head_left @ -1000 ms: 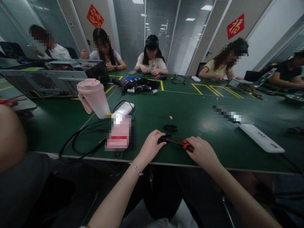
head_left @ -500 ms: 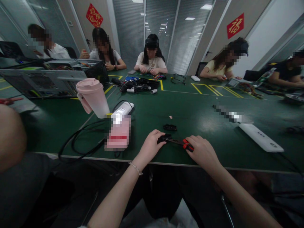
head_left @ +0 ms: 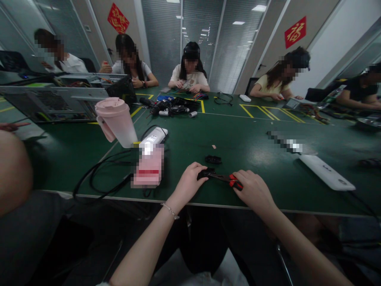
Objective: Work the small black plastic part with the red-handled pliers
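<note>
My left hand (head_left: pixel 188 183) pinches a small black part (head_left: pixel 205 173) against the green table (head_left: pixel 238 143) near its front edge. My right hand (head_left: pixel 253 190) is closed round the red-and-black handles of a pair of pliers (head_left: pixel 230 180), whose jaws reach left to that black part. A second small black part (head_left: pixel 213 159) lies loose on the table just beyond my hands. A thin bracelet circles my left wrist.
A pink lidded cup (head_left: pixel 116 122), a white power strip (head_left: pixel 153 138) with black cables (head_left: pixel 98 178) and a pink blurred object (head_left: pixel 148 166) sit to the left. Another white power strip (head_left: pixel 326 172) lies right. Computer cases (head_left: pixel 47 101) stand far left. Several people work round the far side.
</note>
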Tool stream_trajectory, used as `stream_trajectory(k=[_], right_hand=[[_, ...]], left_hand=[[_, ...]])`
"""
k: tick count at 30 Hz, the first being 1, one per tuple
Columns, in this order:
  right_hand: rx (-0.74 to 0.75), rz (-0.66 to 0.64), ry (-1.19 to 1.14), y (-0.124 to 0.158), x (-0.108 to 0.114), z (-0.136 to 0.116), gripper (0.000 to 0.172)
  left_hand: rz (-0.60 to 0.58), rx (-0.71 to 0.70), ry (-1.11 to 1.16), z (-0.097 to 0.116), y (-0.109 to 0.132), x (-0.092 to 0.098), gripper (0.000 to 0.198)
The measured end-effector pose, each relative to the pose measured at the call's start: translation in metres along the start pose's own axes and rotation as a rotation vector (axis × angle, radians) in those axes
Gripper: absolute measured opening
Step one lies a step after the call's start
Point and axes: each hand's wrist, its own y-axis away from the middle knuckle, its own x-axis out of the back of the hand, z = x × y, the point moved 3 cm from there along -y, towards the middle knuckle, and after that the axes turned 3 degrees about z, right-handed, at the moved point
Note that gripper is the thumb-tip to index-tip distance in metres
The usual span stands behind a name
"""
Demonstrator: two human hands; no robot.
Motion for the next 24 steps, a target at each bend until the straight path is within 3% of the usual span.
stream_trajectory(k=[14, 24], right_hand=[[0.002, -0.044, -0.039, -0.0021, -0.0032, 0.0037, 0.017], [0.019, -0.007, 0.013, 0.0003, -0.0017, 0.0008, 0.017]], left_hand=[[-0.004, 0.015, -0.002, 0.0030, -0.0010, 0.0010, 0.030], [-0.003, 0.013, 0.008, 0.0015, -0.0005, 0.0004, 0.030]])
